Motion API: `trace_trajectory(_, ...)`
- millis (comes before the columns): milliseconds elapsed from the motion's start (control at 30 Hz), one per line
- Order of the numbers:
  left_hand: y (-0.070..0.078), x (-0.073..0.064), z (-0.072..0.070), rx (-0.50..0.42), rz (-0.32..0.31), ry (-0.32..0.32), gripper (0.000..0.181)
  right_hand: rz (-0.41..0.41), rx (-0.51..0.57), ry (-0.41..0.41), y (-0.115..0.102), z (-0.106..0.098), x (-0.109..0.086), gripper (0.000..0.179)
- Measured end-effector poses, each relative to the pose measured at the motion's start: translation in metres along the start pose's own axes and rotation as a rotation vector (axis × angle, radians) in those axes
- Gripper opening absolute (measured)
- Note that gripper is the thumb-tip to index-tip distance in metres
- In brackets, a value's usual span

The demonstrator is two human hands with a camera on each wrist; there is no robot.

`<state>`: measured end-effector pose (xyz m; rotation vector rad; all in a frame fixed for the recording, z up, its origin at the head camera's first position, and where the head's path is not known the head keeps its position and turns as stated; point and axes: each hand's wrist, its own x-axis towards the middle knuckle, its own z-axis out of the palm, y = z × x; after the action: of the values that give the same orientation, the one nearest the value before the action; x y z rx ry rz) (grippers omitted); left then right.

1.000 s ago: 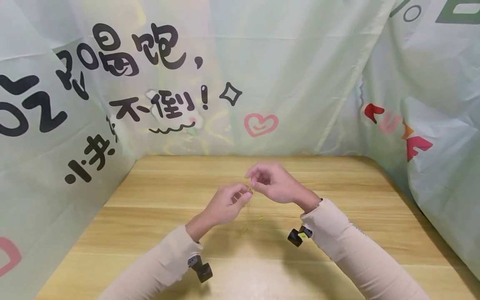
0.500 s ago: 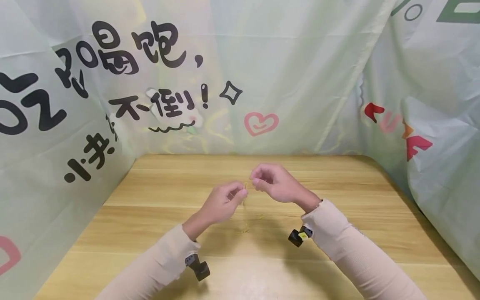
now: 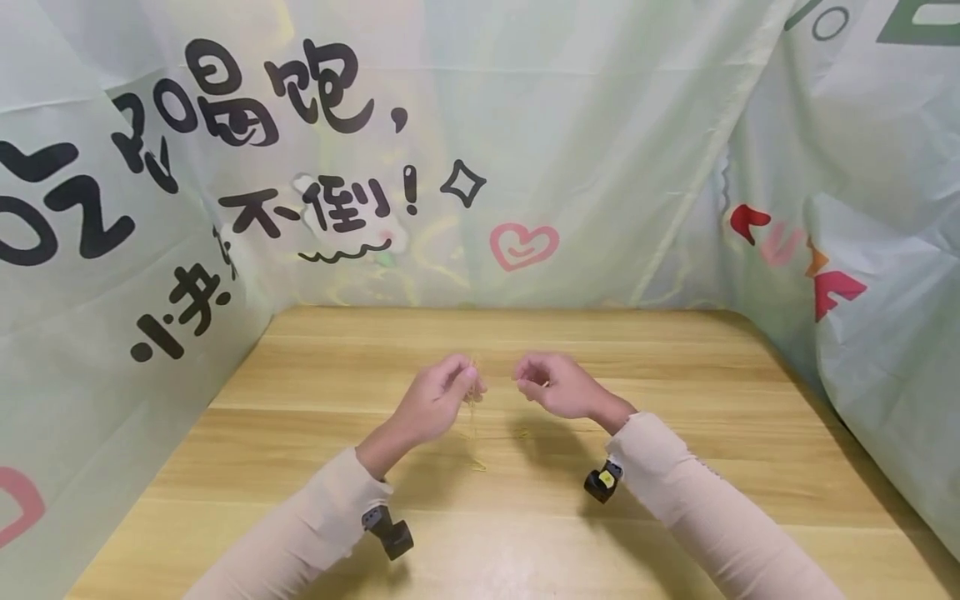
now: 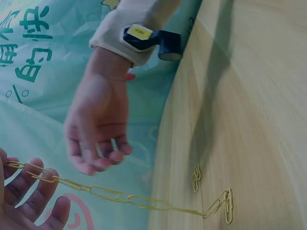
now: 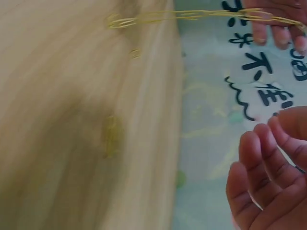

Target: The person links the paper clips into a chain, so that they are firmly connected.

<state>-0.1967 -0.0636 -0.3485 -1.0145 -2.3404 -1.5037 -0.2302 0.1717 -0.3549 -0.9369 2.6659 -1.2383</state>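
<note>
My left hand (image 3: 429, 404) pinches the top end of a chain of linked yellow paper clips (image 4: 100, 191) between thumb and fingertips. The chain hangs past the other left fingers (image 4: 38, 199), and its lowest clip (image 4: 229, 206) meets the tabletop. To the right, at about the same height, my right hand (image 3: 561, 387) hovers with loosely curled fingers and nothing visible in them. A loose yellow paper clip (image 3: 522, 433) lies on the wood between and below the hands. In the right wrist view, a yellow clip (image 5: 111, 136) looks blurred on the table.
The light wooden table (image 3: 675, 500) stretches under both arms. Pale printed cloth (image 3: 600, 150) with dark lettering encloses it at the back and both sides. A small black camera (image 3: 390, 533) is strapped to the left wrist, another (image 3: 602, 482) to the right.
The left hand has moved left and slightly up with the paper clip chain. The right hand was close by the chain's top; it is now lower and farther right, apart from it.
</note>
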Motion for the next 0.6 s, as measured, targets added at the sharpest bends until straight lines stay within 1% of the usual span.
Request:
trace_trajectory(100, 0.001, 0.001, 0.0, -0.03, -0.012, 0.006, 0.022, -0.012, -0.058, -0.037, 0.01, 0.005, -0.002, 0.009)
trace_trajectory(200, 0.002, 0.001, -0.001, -0.06, -0.004, 0.019, 0.023, -0.005, -0.086, -0.075, 0.017, 0.011, -0.002, 0.009)
trace_trajectory(333, 0.003, 0.002, -0.002, -0.076, 0.045, 0.044, 0.022, 0.022, -0.123, -0.138, 0.027, 0.017, -0.002, 0.009)
trace_trajectory(467, 0.004, 0.002, -0.003, -0.08, 0.092, 0.082, 0.02, 0.064, -0.197, -0.202, 0.032, 0.024, -0.003, 0.008)
trace_trajectory(600, 0.006, 0.003, -0.004, -0.099, 0.128, 0.106, 0.019, 0.112, -0.271, -0.23, 0.035, 0.031, -0.002, 0.008)
